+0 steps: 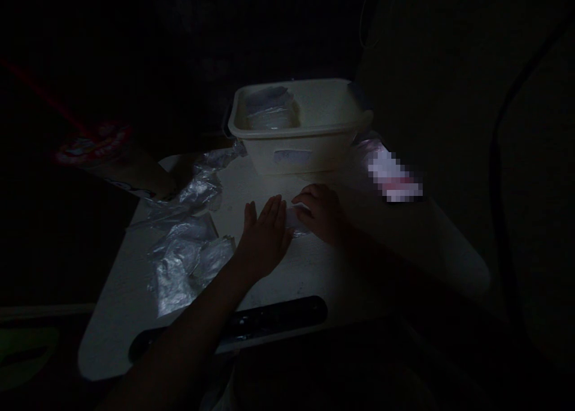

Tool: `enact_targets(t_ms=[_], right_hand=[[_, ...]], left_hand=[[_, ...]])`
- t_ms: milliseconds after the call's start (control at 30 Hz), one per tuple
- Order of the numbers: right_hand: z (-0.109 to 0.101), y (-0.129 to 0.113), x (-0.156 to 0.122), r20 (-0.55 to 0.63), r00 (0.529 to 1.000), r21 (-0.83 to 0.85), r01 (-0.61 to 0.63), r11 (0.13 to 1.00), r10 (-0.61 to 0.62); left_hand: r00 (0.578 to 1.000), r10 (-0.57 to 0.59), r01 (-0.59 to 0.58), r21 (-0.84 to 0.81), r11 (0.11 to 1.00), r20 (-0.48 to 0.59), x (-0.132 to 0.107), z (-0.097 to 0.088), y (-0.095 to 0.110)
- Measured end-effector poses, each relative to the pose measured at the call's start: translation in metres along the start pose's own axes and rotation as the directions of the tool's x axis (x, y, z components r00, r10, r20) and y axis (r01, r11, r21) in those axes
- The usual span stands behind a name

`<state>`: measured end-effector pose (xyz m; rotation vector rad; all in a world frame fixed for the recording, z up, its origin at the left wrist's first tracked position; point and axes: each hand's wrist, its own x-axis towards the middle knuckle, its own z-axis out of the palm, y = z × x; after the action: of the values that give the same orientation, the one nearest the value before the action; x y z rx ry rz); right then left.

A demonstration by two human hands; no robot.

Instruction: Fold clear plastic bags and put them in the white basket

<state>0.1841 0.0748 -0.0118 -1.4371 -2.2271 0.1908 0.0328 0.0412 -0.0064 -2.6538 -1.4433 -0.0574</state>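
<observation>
The scene is very dark. My left hand [265,234] lies flat on the white tabletop [135,291], fingers stretched out and together, pressing down on a small clear plastic piece [294,222]. My right hand [321,210] rests just to its right with fingers curled onto the same piece's far edge. Both hands sit in front of a cream plastic tub [300,129].
A heap of crumpled clear plastic bags [188,249] lies left of my hands. The tub holds more clear plastic [269,111] in its left corner. A red-printed packet [94,147] sits at the far left. A dark slot [251,324] runs along the table's near edge.
</observation>
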Motion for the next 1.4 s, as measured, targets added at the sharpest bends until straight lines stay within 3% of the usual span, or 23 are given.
enact_targets(t_ms=[267, 533, 700, 833, 900, 933, 1000, 1067, 1133, 1233, 1400], right_hand=[[-0.004, -0.002, 0.000, 0.046, 0.984, -0.085, -0.167, 0.982, 0.172], [-0.005, 0.003, 0.001, 0.062, 0.985, -0.132, -0.151, 0.980, 0.161], [-0.004, 0.005, 0.002, 0.019, 0.990, 0.012, -0.143, 0.990, 0.142], [-0.005, 0.006, 0.003, 0.016, 0.987, 0.252, -0.159, 0.955, 0.160], [-0.006, 0.006, 0.004, 0.015, 0.986, 0.354, -0.160, 0.922, 0.166], [-0.006, 0.005, 0.004, 0.008, 0.986, 0.389, -0.154, 0.908, 0.164], [-0.009, 0.003, 0.004, -0.019, 0.989, 0.426, -0.126, 0.896, 0.148], [-0.013, 0.001, 0.004, -0.056, 0.989, 0.429, -0.098, 0.898, 0.134], [-0.018, -0.002, 0.004, -0.078, 0.988, 0.426, -0.085, 0.901, 0.130], [-0.022, -0.006, 0.003, -0.070, 0.986, 0.434, -0.105, 0.895, 0.150], [-0.018, -0.005, 0.003, 0.039, 0.976, 0.530, -0.201, 0.823, 0.214]], left_hand=[[0.999, 0.054, -0.054, -0.024, 0.998, 0.001, 0.000, -0.002, 0.002], [0.997, 0.077, -0.077, -0.034, 0.996, 0.005, 0.001, 0.000, 0.001], [0.997, 0.071, -0.070, -0.095, 0.993, -0.001, 0.000, -0.002, 0.001], [0.999, 0.019, -0.031, -0.300, 0.953, -0.044, 0.001, -0.004, -0.001], [0.994, -0.067, 0.013, -0.504, 0.864, -0.088, 0.003, -0.002, -0.004], [0.985, -0.138, 0.040, -0.634, 0.772, -0.106, 0.005, 0.000, -0.006], [0.937, -0.338, 0.084, -0.877, 0.473, -0.093, 0.009, 0.004, -0.010], [0.873, -0.487, 0.094, -0.986, 0.135, 0.017, 0.012, 0.006, -0.013], [0.836, -0.534, 0.108, -0.992, -0.068, 0.128, 0.014, 0.005, -0.016], [0.823, -0.535, 0.142, -0.980, -0.137, 0.194, 0.013, 0.000, -0.016], [0.814, -0.551, 0.167, -0.983, -0.078, 0.182, 0.012, -0.005, -0.014]])
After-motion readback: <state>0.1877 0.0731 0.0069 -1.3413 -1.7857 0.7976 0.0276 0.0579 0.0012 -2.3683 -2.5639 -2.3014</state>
